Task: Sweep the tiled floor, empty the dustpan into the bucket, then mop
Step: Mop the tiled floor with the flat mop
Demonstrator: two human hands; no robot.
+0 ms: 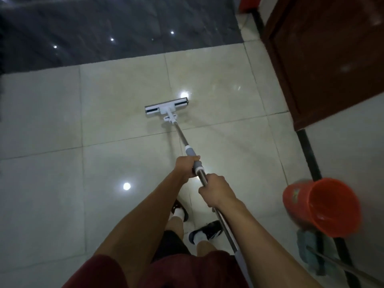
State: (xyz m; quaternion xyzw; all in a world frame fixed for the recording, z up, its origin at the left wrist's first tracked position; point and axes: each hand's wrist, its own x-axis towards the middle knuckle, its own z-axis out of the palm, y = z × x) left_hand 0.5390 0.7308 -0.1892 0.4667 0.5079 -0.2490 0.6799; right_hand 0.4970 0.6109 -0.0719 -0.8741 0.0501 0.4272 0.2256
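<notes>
Both hands were closed around the mop handle (204, 179): the left hand (186, 168) gripped the grey collar further down, the right hand (216, 191) held the bare steel shaft above it, a spacing judged to give push and steering. The mop head (166, 109) lay flat on the tiled floor (52, 121) ahead. The red bucket (320, 206) stood near, to the right, with a blue cloth (309, 252) beside it.
</notes>
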